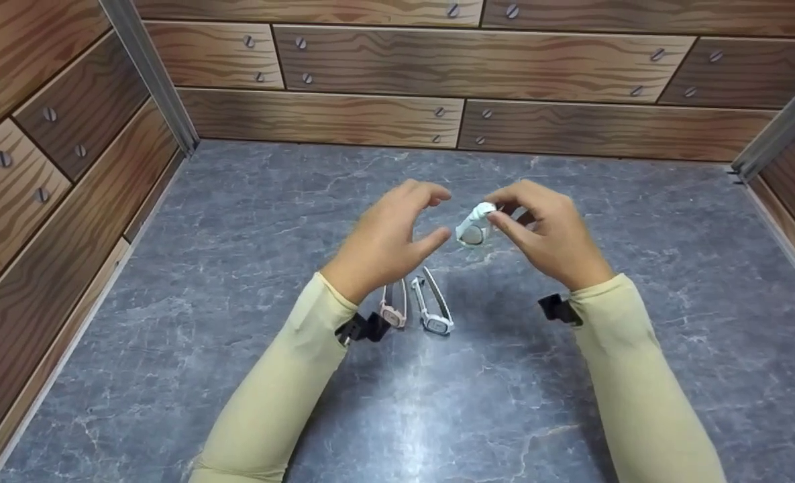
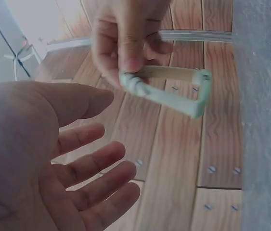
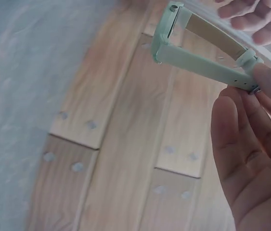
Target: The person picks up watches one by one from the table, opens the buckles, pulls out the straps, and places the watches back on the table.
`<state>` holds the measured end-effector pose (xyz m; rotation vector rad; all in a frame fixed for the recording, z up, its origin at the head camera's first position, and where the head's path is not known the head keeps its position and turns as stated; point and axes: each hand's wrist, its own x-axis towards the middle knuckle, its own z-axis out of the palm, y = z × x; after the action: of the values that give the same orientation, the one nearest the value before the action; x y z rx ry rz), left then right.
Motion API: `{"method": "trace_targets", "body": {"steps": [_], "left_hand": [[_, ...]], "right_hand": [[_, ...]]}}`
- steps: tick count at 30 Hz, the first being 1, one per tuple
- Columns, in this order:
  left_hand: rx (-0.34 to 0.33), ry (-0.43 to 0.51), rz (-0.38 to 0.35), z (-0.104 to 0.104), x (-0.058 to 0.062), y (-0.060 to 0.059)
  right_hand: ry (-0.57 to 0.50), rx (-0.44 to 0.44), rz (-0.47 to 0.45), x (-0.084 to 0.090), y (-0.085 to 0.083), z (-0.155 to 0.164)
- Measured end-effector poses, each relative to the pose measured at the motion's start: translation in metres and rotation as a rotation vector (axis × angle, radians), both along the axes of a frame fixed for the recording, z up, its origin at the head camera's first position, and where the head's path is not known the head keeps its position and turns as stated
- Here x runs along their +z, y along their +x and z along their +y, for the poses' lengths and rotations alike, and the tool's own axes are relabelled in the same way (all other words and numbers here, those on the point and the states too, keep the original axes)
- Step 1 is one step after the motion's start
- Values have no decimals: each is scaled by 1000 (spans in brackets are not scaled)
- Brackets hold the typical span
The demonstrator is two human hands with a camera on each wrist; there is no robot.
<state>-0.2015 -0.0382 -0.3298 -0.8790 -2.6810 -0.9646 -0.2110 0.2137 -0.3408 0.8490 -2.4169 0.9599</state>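
A mint-green wristwatch (image 1: 473,227) hangs from my right hand (image 1: 550,231), its strap buckled into a loop. In the right wrist view the thumb and fingers pinch the strap (image 3: 198,65) at the buckle end, and the watch case (image 3: 164,33) points away from the hand. Close by on the left, my left hand (image 1: 390,235) holds nothing, its thumb and fingers spread apart and facing the watch. The left wrist view shows the gap between those fingers (image 2: 109,159) and the green watch.
Below the hands, a white watch (image 1: 437,324) and a pink watch (image 1: 392,315) lie side by side on the grey marbled table (image 1: 236,376). The pink one is partly covered by the left wrist. Wood-patterned walls (image 1: 478,60) enclose the back and sides.
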Motion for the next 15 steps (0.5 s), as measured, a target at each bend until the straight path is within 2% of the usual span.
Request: {"method": "trace_targets", "body": {"steps": [5,9,15], "left_hand": [[18,26,112,5,8,15],[-13,56,210,7,13,25],[-63,122,310,9,17,35]], "right_hand": [[-8,74,90,15,15,-8],[-27,109,156,24,29,-14],[-112,141,220,33,45,-20]]}}
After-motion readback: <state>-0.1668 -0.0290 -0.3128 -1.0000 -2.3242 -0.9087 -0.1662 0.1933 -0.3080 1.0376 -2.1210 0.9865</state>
